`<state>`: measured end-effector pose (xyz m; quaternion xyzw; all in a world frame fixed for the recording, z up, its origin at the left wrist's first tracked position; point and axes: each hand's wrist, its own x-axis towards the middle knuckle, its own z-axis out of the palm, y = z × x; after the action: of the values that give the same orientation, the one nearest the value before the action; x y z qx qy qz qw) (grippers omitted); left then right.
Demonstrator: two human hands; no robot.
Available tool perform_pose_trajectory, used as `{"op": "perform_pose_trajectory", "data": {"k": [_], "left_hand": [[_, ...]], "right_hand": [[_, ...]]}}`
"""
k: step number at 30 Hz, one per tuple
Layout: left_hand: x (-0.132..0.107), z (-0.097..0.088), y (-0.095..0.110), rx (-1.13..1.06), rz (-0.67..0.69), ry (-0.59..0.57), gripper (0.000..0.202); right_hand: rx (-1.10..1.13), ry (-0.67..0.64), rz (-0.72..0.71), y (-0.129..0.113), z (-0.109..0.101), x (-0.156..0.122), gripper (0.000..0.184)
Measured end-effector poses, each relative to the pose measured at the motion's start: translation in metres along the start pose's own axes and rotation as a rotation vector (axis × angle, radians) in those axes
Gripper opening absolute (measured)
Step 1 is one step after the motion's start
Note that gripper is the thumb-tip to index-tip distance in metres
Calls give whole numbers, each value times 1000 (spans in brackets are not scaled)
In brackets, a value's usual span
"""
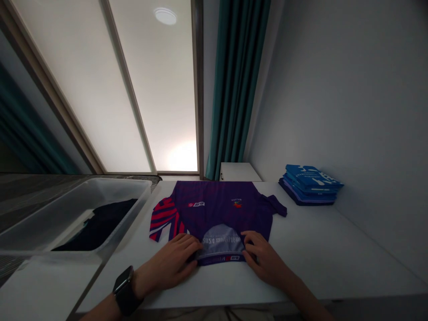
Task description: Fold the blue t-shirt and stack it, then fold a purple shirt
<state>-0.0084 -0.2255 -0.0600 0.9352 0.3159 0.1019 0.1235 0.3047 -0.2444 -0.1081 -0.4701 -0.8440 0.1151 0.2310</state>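
Note:
A dark purple short-sleeved shirt [217,200] lies spread on the white table, its collar end towards me. Small logos mark it, and one sleeve [165,218] has red, white and blue stripes. Through the neck opening shows a grey-lilac inner panel [222,238] with upside-down lettering. My left hand [170,263], below a wrist with a black smartwatch [125,285], has its fingers closed on the shirt left of the neck. On the other side of the neck, my right hand [264,258] pinches the shirt with bent fingers. The cloth partly hides both hands' fingertips.
A stack of folded blue and purple garments [310,185] sits on the table [334,249] at the right, near the wall. To the left stands a translucent plastic bin [133,209] with dark cloth [103,225] inside. A white cabinet [239,171] is behind the table.

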Motion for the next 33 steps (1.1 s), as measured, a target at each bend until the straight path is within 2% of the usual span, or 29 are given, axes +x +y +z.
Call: {"op": "perform_pose_trajectory", "data": {"k": [3, 6, 10, 13, 17, 20, 27, 33], "left_hand": [[16, -1, -9, 13, -53, 83, 34], [44, 5, -23, 69, -78, 132, 40], [83, 27, -37, 143, -38, 133, 47], [100, 48, -44, 186, -80, 123, 52], [103, 68, -53, 236, -145, 156, 55], [100, 73, -57, 249, -134, 180, 56], [97, 72, -55, 228, -154, 184, 57], [98, 68, -50, 220, -185, 128, 58]], "right_hand": [[-10, 19, 52, 8, -2, 8, 26], [-73, 37, 94, 19, 1, 27, 32], [-178, 12, 59, 32, 14, 59, 45], [-235, -72, 87, 36, 24, 76, 51], [-287, -179, 171, 36, 29, 80, 57], [-299, -188, 191, 36, 27, 75, 59], [-289, -151, 228, 43, 26, 65, 60], [-250, -135, 234, 50, 27, 62, 58]]}}
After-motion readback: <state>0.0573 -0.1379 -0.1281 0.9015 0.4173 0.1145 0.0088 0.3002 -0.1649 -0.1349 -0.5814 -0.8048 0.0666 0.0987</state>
